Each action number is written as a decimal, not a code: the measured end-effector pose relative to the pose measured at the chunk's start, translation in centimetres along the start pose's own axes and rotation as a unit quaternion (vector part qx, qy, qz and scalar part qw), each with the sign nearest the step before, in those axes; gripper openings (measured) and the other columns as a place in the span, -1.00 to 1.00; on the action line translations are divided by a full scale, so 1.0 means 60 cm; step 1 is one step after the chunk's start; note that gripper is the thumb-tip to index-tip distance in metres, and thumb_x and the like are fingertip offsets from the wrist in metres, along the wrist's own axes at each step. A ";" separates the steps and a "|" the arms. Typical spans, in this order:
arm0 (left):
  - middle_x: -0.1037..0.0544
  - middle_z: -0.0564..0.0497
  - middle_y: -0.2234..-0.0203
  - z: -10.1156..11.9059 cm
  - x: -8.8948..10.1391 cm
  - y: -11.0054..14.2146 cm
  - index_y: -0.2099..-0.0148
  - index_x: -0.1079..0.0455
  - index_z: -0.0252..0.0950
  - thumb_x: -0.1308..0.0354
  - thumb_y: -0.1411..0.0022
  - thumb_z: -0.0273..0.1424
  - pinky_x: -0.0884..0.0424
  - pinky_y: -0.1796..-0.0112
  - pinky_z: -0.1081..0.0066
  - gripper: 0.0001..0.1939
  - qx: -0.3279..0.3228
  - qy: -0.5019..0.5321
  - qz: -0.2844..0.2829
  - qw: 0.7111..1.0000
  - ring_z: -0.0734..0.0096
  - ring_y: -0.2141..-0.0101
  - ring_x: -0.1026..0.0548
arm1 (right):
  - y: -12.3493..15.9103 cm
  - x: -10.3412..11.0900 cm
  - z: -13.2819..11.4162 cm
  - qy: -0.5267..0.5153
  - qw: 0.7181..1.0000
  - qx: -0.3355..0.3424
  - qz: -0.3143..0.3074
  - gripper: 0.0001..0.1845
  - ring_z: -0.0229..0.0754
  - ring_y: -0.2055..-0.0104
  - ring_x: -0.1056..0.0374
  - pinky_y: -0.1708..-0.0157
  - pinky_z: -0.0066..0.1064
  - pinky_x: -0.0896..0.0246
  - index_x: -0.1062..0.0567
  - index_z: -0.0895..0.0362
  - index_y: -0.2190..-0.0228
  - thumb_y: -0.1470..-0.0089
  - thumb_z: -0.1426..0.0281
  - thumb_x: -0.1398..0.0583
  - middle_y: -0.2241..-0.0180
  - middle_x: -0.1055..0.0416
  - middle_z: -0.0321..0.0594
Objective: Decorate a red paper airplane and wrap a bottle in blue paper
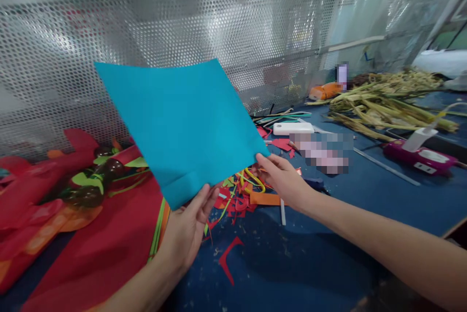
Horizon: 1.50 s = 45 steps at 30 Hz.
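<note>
A blue sheet of paper [178, 122] is held up in the air, tilted, above the dark blue table [328, 214]. My left hand [189, 224] pinches its lower left corner, thumb on the front. My right hand [282, 178] pinches its lower right corner. Under the sheet lies a heap of coloured paper scraps [241, 195] in red, orange and yellow.
Red sheets [98, 244] and a paper ornament with dark round pieces [91, 180] lie on the left. A perforated metal screen [182, 25] backs the table. A white box [293, 128], dried leaves [386, 102] and a purple device [419, 158] sit on the right.
</note>
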State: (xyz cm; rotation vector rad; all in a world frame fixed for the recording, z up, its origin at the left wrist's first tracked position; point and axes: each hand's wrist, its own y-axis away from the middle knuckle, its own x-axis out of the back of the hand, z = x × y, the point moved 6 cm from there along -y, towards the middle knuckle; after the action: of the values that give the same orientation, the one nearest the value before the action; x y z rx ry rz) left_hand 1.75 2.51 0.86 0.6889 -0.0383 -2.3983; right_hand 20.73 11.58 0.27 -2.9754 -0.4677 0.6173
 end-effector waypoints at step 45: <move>-0.55 -0.04 0.03 0.117 0.005 -0.077 0.31 -0.56 -0.19 -0.46 0.05 -0.06 -0.36 -0.19 0.09 -0.63 -0.349 -0.352 -0.129 0.859 0.10 -0.04 -0.49 | -0.031 0.047 -0.053 0.323 0.935 0.147 0.003 -0.73 -0.10 0.32 -0.33 0.33 -0.24 -0.27 -0.45 0.05 0.29 -0.06 0.14 -0.26 0.37 -0.42 -0.24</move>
State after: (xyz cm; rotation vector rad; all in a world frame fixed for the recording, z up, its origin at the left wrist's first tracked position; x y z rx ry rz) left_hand -4.50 5.02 5.91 -0.5606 0.6217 -2.5182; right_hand 23.94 14.22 2.37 -2.6654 -0.2749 -0.2818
